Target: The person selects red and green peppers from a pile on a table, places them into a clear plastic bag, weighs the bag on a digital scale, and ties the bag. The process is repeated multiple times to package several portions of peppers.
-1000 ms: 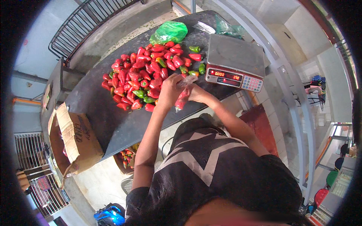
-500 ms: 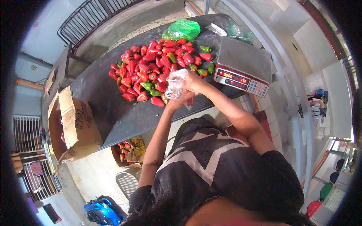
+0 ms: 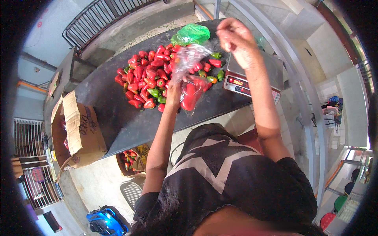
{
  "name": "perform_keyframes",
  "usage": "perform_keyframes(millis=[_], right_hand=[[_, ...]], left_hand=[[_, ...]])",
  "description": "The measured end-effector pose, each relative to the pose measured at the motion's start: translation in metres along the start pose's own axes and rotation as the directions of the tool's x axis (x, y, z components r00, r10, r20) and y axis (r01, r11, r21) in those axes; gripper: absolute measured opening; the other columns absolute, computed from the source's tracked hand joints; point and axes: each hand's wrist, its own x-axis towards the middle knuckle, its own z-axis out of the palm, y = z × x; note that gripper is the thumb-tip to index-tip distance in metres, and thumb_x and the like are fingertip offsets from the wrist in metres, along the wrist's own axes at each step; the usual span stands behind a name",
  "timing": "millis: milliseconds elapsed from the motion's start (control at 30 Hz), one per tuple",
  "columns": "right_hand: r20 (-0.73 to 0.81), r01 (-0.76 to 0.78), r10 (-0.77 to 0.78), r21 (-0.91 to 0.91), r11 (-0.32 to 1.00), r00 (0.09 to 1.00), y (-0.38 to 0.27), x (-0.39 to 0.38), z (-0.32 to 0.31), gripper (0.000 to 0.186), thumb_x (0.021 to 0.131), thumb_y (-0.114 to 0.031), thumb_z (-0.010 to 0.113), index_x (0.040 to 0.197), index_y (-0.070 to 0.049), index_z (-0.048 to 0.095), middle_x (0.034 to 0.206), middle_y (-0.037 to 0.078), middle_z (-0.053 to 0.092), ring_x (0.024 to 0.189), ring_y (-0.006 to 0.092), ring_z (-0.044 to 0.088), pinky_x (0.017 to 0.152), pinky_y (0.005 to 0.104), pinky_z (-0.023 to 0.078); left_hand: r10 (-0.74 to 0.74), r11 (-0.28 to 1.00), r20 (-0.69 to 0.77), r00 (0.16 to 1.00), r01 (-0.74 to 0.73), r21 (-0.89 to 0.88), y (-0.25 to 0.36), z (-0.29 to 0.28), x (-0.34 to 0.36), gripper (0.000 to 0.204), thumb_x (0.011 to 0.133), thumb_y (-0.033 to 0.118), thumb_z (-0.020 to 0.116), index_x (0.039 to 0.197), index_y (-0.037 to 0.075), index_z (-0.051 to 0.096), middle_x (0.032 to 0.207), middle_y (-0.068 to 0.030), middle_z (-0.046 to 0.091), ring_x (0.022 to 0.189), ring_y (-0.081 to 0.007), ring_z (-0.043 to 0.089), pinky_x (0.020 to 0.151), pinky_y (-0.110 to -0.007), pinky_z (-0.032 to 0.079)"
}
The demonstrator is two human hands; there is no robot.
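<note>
A clear plastic bag [image 3: 190, 95] with red peppers inside hangs in my left hand [image 3: 173, 89], which is closed on it near the middle of the table's front part, the loose top standing upward. My right hand [image 3: 236, 41] is raised above the back right, over the digital scale [image 3: 275, 72], its fingers loosely curled and apart with nothing visible in them. Behind the bag lies a large pile of red peppers [image 3: 143, 78], a few green ones among them. A crumpled green plastic bag [image 3: 190, 34] sits at the pile's back edge.
The dark tabletop [image 3: 130, 122] carries a cardboard box [image 3: 84, 135] on the left. Below are another box of peppers [image 3: 129, 160], a grey chair [image 3: 132, 190] and a blue object [image 3: 108, 220]. A metal railing [image 3: 94, 23] runs behind; a grey frame [image 3: 309, 129] is at right.
My right hand has let go of the bag and risen toward the back right. My left hand has shifted slightly, still gripping the bag, whose top now stands up.
</note>
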Motion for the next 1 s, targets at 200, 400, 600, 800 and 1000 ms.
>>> perform_keyframes(millis=[200,400,600,800,1000], right_hand=[[0.193,-0.24,0.338,-0.403,0.883,0.921,0.074,-0.029,0.012,0.063,0.084,-0.02,0.073,0.138,-0.004,0.043,0.125,0.007,0.054,0.12,0.0166,0.05,0.102,0.0324,0.04],[0.333,-0.259,0.496,-0.555,0.791,0.802,0.12,-0.062,0.009,0.074,0.078,-0.033,0.079,0.136,-0.004,0.044,0.128,0.01,0.055,0.118,0.0203,0.051,0.1,0.0353,0.041],[-0.008,-0.301,0.322,-0.379,0.875,0.947,0.191,-0.101,0.04,0.043,0.084,-0.015,0.07,0.123,-0.004,0.056,0.121,0.009,0.063,0.114,0.0185,0.056,0.096,0.0363,0.043],[0.16,-0.302,0.438,-0.519,0.799,0.885,0.231,-0.109,0.031,0.026,0.098,-0.024,0.051,0.108,-0.001,0.061,0.101,0.008,0.068,0.097,0.0151,0.062,0.083,0.0328,0.048],[0.037,-0.303,0.344,-0.389,0.87,0.938,0.208,-0.114,0.03,0.025,0.1,-0.021,0.05,0.112,-0.002,0.063,0.1,0.006,0.068,0.096,0.014,0.062,0.085,0.0316,0.047]], left_hand=[[0.079,0.997,0.053,0.995,-0.079,0.009,0.035,0.019,0.002,0.037,0.102,0.037,0.042,0.089,0.006,0.058,0.093,-0.0046,0.062,0.086,-0.0134,0.055,0.079,-0.028,0.043],[0.388,0.587,0.226,0.894,-0.428,0.687,0.05,0.035,0.008,0.024,0.095,0.022,0.051,0.093,0.001,0.062,0.089,-0.0174,0.061,0.087,-0.0348,0.06,0.078,-0.042,0.046],[0.17,0.563,0.372,0.912,-0.4,0.723,0.064,0.035,0.0,0.038,0.069,0.0,0.061,0.107,-0.001,0.064,0.107,-0.0219,0.063,0.101,-0.0405,0.06,0.086,-0.042,0.049],[0.008,0.947,0.206,0.978,-0.074,0.312,0.124,0.022,-0.007,0.02,0.09,0.007,0.058,0.109,0.003,0.061,0.098,-0.0017,0.062,0.091,-0.0123,0.059,0.079,-0.028,0.048],[0.314,0.903,-0.089,0.945,-0.326,-0.281,0.155,-0.026,-0.005,0.022,0.091,0.012,0.061,0.112,0.005,0.056,0.097,-0.0032,0.06,0.088,-0.0118,0.057,0.081,-0.028,0.047]])
